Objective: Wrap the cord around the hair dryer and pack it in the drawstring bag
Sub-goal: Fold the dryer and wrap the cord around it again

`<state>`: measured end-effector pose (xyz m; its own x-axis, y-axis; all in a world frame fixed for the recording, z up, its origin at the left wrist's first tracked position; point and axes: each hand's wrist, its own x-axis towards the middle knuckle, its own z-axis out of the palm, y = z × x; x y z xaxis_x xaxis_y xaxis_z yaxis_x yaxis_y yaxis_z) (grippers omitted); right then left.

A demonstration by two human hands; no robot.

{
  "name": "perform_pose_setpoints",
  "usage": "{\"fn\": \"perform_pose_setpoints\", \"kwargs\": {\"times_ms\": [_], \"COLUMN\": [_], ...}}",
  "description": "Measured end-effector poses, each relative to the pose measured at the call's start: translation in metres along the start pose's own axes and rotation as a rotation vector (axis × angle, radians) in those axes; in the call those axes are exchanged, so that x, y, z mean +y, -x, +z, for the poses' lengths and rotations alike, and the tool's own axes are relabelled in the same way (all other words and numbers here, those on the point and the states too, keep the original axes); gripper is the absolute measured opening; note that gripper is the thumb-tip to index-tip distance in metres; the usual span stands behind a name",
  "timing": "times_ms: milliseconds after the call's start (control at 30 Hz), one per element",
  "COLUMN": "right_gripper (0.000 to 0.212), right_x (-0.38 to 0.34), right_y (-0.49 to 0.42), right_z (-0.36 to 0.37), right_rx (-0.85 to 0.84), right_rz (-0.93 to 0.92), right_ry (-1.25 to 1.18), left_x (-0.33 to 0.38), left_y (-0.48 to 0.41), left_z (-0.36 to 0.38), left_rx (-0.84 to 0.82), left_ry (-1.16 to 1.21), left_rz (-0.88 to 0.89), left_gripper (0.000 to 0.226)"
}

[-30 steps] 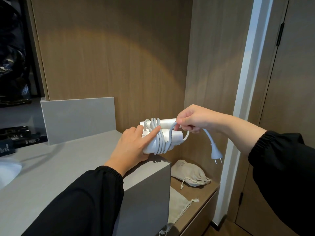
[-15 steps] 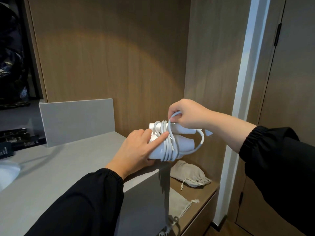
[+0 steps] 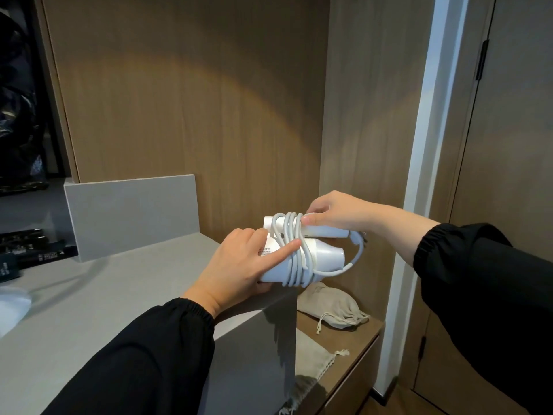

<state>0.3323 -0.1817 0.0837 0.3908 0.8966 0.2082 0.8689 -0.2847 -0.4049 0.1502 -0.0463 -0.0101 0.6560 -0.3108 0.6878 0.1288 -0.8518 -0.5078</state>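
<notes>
A folded white hair dryer [image 3: 324, 256] is held over the right end of the grey counter [image 3: 98, 298]. Its white cord [image 3: 291, 250] is coiled several times around the body and handle, with a loose loop hanging at the right. My left hand [image 3: 239, 265] grips the dryer's rear, index finger pressed across the coils. My right hand [image 3: 332, 212] pinches the cord on top of the handle; the plug [image 3: 357, 236] sticks out below that wrist. A beige drawstring bag [image 3: 332, 305] lies on the lower wooden shelf [image 3: 353, 339], under the dryer.
A second flat beige cloth bag [image 3: 311, 357] lies nearer on the same shelf. A grey upstand [image 3: 131, 215] rises at the counter's back. Dark objects [image 3: 27, 250] sit at the far left, a white thing [image 3: 12, 304] at the left edge. Wood panels and a door [image 3: 514, 145] enclose the right.
My right hand has carried the cord over the top of the dryer, adding another turn. The hanging plug end has been drawn in close beside the handle.
</notes>
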Motion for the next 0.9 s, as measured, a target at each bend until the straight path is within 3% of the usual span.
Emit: {"fn": "perform_pose_setpoints", "kwargs": {"times_ms": [400,567,733,900], "right_gripper": [0.058,0.058,0.055,0.054], "right_x": [0.001,0.001,-0.001,-0.005], "right_y": [0.003,0.005,0.006,0.009], "right_z": [0.016,0.024,0.025,0.025], "right_rx": [0.162,0.202,0.208,0.201], "right_rz": [0.023,0.013,0.001,-0.017], "right_ry": [-0.068,-0.064,-0.061,-0.054], "left_x": [0.002,0.004,0.001,0.0], "left_y": [-0.002,-0.002,0.001,-0.001], "left_z": [0.003,0.0,0.001,0.0], "left_rx": [-0.07,-0.065,-0.068,-0.136], "left_ry": [-0.059,0.034,0.077,0.055], "left_rz": [-0.114,-0.1,-0.139,-0.155], "left_gripper": [0.099,0.092,0.071,0.072]}}
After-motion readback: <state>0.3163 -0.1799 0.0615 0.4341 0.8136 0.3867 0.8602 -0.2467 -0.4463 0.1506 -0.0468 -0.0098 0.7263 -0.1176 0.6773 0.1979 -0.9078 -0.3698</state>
